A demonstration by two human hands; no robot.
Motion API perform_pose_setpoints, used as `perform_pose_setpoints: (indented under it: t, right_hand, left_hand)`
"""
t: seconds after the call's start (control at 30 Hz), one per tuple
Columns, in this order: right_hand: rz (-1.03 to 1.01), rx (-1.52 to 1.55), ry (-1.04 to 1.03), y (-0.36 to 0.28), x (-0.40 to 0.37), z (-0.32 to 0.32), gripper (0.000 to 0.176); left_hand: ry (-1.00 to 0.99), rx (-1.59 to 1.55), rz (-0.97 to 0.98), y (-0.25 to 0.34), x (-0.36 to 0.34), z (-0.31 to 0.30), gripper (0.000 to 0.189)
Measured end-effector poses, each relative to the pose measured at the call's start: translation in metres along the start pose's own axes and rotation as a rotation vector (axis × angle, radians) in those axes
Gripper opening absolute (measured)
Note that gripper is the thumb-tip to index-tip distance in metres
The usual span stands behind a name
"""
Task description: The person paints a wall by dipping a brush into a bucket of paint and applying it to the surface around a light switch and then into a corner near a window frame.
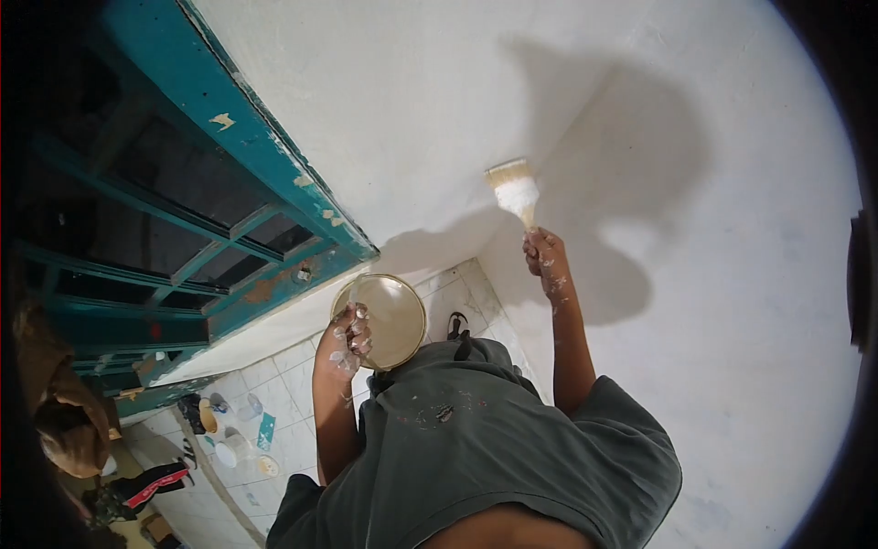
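Note:
My right hand is closed around the handle of a wide paintbrush, raised with its bristles at the white wall near the corner. White paint covers the lower part of the brush head. Held in front of my waist is a round bucket, pale inside, with my left hand in a fist over its left side, gripping what looks like the bucket's handle. Dried white paint specks both hands and forearms.
A teal window frame with chipped paint runs along the left. Containers, among them a white tub, stand on the tiled floor at lower left. Brown cloth hangs at far left. Another white wall rises on the right.

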State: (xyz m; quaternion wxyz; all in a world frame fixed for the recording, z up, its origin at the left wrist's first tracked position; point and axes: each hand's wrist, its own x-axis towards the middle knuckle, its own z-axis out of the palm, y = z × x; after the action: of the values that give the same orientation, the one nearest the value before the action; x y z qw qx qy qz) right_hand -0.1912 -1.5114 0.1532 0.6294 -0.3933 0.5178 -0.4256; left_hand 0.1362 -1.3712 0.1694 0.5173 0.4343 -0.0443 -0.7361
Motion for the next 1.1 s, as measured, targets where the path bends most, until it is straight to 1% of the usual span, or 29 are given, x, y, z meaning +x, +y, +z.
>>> perform_pose_setpoints:
  t: [0.07,0.13,0.17,0.23,0.27,0.33,0.4,0.47,0.53,0.57,0.63,0.67,0.73,0.77,0.83,0.87,0.93,0.97,1.0,1.07,1.1]
  right_hand:
    - [0.037,0.021,0.015,0.041,0.019,-0.007,0.021]
    - [0.126,-0.142,0.086,0.089,0.042,-0.015,0.021]
    - [0.127,-0.139,0.082,0.107,0.052,-0.018,0.021]
    - [0.175,-0.317,0.137,0.13,0.073,-0.019,0.024]
    - [0.174,-0.312,0.133,0.126,0.077,-0.017,0.024]
    - [-0.027,-0.264,0.152,0.094,0.073,-0.007,0.025]
    - [-0.039,-0.244,0.19,0.056,0.06,-0.004,0.026]
    - [-0.048,-0.231,0.235,0.044,0.051,-0.006,0.027]
    - [0.046,-0.203,0.264,0.046,0.046,-0.009,0.027]
    - [0.053,-0.205,0.266,0.061,0.051,-0.014,0.027]
    - [0.141,-0.408,0.21,0.105,0.071,-0.026,0.024]
    - [0.14,-0.408,0.206,0.121,0.083,-0.029,0.024]
    - [0.175,-0.642,0.198,0.138,0.103,-0.032,0.021]
    - [0.17,-0.64,0.193,0.128,0.103,-0.029,0.021]
    - [-0.062,-0.446,0.204,0.083,0.088,-0.012,0.026]
    - [-0.058,-0.439,0.201,0.067,0.078,-0.009,0.026]
    - [-0.077,-0.318,0.283,0.043,0.058,-0.007,0.029]
    - [-0.034,-0.207,0.314,0.039,0.051,-0.006,0.031]
    - [-0.031,-0.208,0.32,0.043,0.051,-0.009,0.031]
    - [0.051,-0.206,0.23,0.065,0.056,-0.017,0.029]
    - [0.049,-0.209,0.233,0.08,0.066,-0.02,0.029]
  left_hand:
    - [0.012,-0.011,-0.005,-0.001,0.0,0.002,0.022]
    - [0.042,0.004,0.004,0.001,-0.003,0.008,0.022]
    - [0.046,0.006,0.007,0.0,-0.003,0.007,0.022]
    - [-0.013,-0.016,0.008,0.001,0.001,0.001,0.021]
    - [-0.009,-0.012,0.012,0.001,0.0,0.002,0.021]
    - [0.002,-0.027,0.022,0.001,-0.001,0.004,0.021]
    - [0.017,-0.037,0.01,0.0,0.001,0.003,0.021]
    - [0.03,-0.052,-0.01,-0.002,0.003,0.004,0.021]
    - [0.061,-0.06,0.001,-0.005,0.005,0.003,0.022]
    - [0.064,-0.061,-0.006,-0.006,0.007,0.001,0.022]
    - [0.071,-0.032,0.017,-0.006,0.007,0.0,0.022]
    - [0.073,-0.033,0.02,-0.005,0.007,0.0,0.022]
    - [0.08,-0.016,0.039,-0.004,0.004,0.002,0.022]
    - [0.081,-0.015,0.046,-0.003,0.003,0.003,0.022]
    - [0.075,-0.017,0.051,-0.002,0.002,0.001,0.016]
    - [0.081,-0.012,0.052,-0.002,0.0,0.0,0.016]
    - [0.131,-0.004,0.077,-0.003,0.0,0.001,0.016]
    - [0.128,-0.001,0.073,-0.002,0.0,0.001,0.016]
    - [0.14,-0.014,0.083,-0.002,-0.001,0.002,0.016]
    - [0.153,-0.029,0.088,-0.004,-0.002,0.002,0.017]
    - [0.158,-0.034,0.097,-0.003,-0.002,0.002,0.017]
